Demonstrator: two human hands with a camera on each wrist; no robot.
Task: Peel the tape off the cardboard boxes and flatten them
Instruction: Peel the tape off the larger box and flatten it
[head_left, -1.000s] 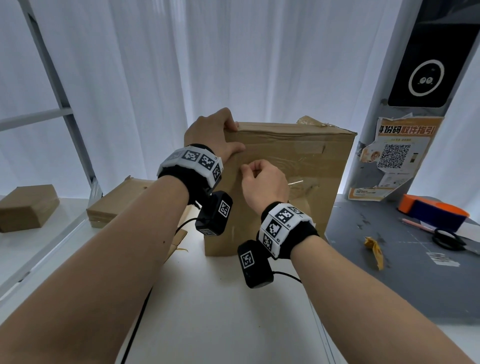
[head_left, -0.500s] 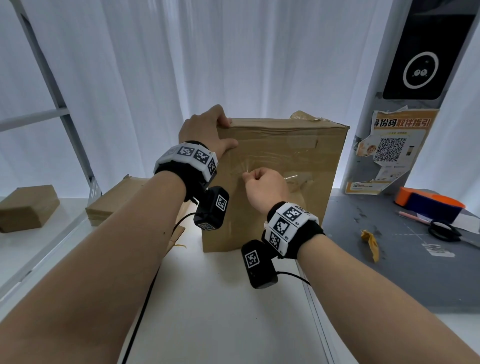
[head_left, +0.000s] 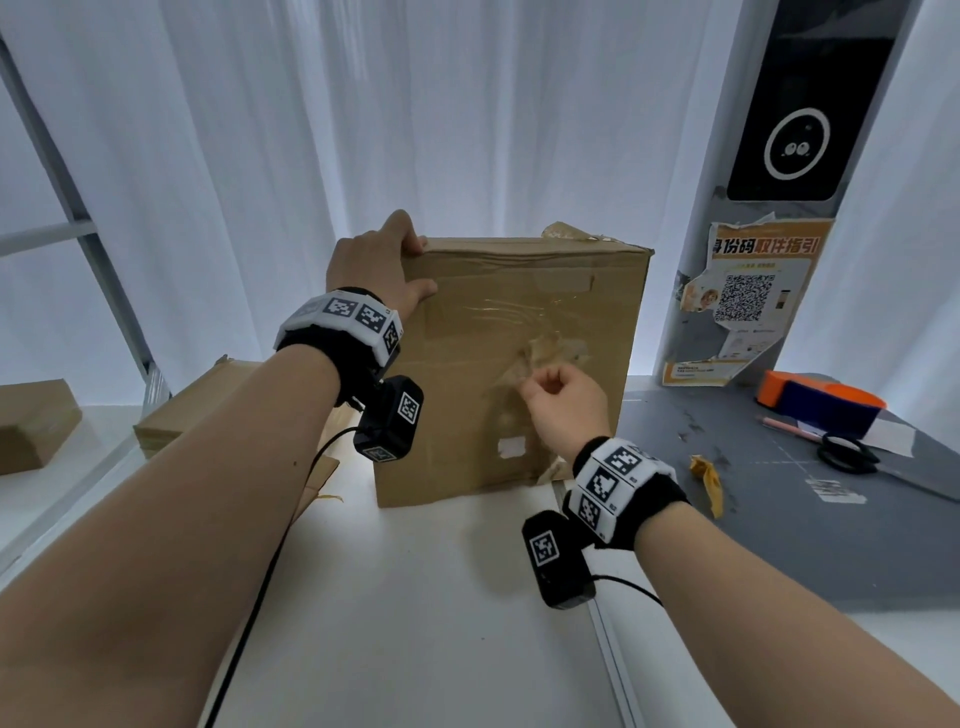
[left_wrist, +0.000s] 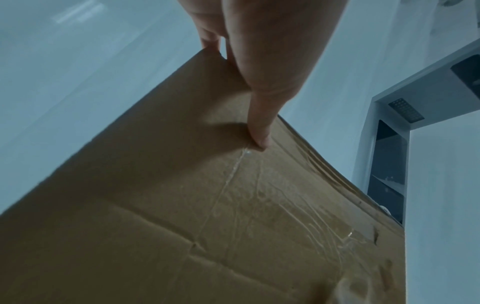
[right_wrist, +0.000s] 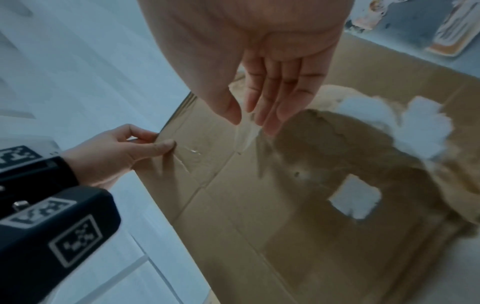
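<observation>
A brown cardboard box (head_left: 467, 415) stands upright on the white table (head_left: 415, 623), its broad face toward me. My left hand (head_left: 382, 265) grips the box's top left corner, fingers over the top edge and thumb (left_wrist: 257, 131) pressed on the face. My right hand (head_left: 563, 397) pinches a strip of clear tape (right_wrist: 245, 135) between thumb and fingertips and holds it stretched off the middle of the face. Wrinkled clear tape (head_left: 519, 312) still lies across the upper face. Torn patches (right_wrist: 355, 197) show lower on the cardboard.
Flattened cardboard (head_left: 202, 400) lies left of the box and another small box (head_left: 31, 426) at far left. On the grey mat (head_left: 779, 519) to the right are a crumpled tape scrap (head_left: 709, 480), scissors (head_left: 847, 452), a pen and an orange-and-blue tape dispenser (head_left: 821, 400). Curtains hang behind.
My right hand has moved down and right across the box face, drawing the pinched tape away from the cardboard. My left hand stays on the top left corner.
</observation>
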